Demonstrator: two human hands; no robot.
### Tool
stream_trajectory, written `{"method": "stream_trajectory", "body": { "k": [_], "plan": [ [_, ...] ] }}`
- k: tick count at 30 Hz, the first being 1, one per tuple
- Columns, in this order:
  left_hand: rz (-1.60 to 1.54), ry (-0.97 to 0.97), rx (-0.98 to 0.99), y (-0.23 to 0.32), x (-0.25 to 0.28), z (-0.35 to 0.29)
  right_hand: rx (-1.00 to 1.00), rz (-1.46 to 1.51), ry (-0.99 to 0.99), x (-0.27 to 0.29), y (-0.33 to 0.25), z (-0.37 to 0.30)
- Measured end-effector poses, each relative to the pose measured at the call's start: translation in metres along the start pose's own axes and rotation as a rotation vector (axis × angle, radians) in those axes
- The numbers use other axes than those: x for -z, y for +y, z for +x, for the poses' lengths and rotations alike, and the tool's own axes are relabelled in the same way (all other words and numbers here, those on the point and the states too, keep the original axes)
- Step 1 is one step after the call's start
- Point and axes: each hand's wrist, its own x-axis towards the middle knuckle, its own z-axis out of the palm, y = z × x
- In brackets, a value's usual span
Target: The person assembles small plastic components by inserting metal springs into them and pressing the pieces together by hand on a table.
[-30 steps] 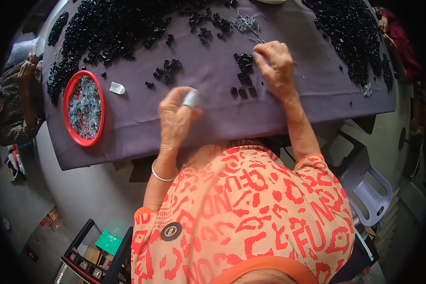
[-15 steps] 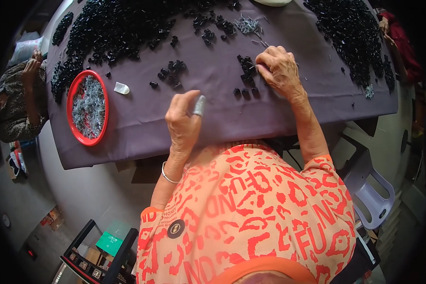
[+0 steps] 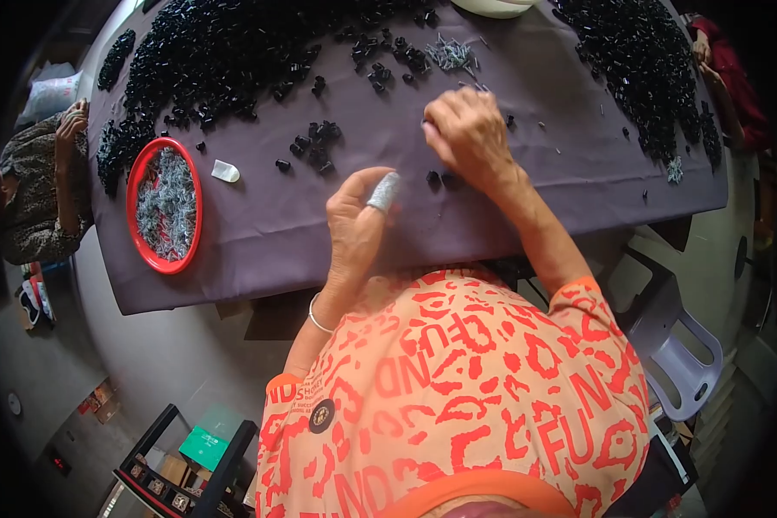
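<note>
My right hand (image 3: 468, 131) rests palm down on the purple cloth of the table (image 3: 259, 233), fingertips bunched at a few small black parts (image 3: 434, 180); whether it grips one is hidden. My left hand (image 3: 354, 229) hovers near the table's front edge with the fingers curled and a silver cap (image 3: 384, 192) on the thumb. Nothing shows in that hand. A small cluster of black parts (image 3: 318, 143) lies just beyond it.
Big heaps of black parts (image 3: 207, 60) cover the far side and right end (image 3: 639, 69). A red bowl of small metal pieces (image 3: 164, 205) and a small white piece (image 3: 224, 171) sit left. Loose metal pins (image 3: 449, 53) lie ahead. Other people sit left (image 3: 34, 190) and right (image 3: 725, 69). A grey chair (image 3: 682, 363) stands right.
My left hand has lowered a little toward the table's front edge. My right hand has shifted slightly left and stays on the black parts.
</note>
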Motion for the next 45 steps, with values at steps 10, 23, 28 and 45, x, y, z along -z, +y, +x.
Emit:
{"method": "stream_trajectory", "body": {
  "k": [10,23,28,45],
  "plan": [
    [-0.357,-0.284,0.242,0.006,-0.002,0.021,0.039,0.618,-0.032,0.024,-0.025,-0.023],
    [-0.194,-0.321,0.211,0.012,0.005,0.019,-0.177,0.836,-0.128,0.031,-0.021,-0.027],
    [-0.585,-0.217,0.292,0.0,0.011,0.016,-0.193,0.243,0.117,0.017,0.041,0.0],
    [-0.762,-0.182,0.18,-0.001,0.008,0.0,-0.322,0.967,-0.221,0.036,-0.032,-0.013]
  ]
}}
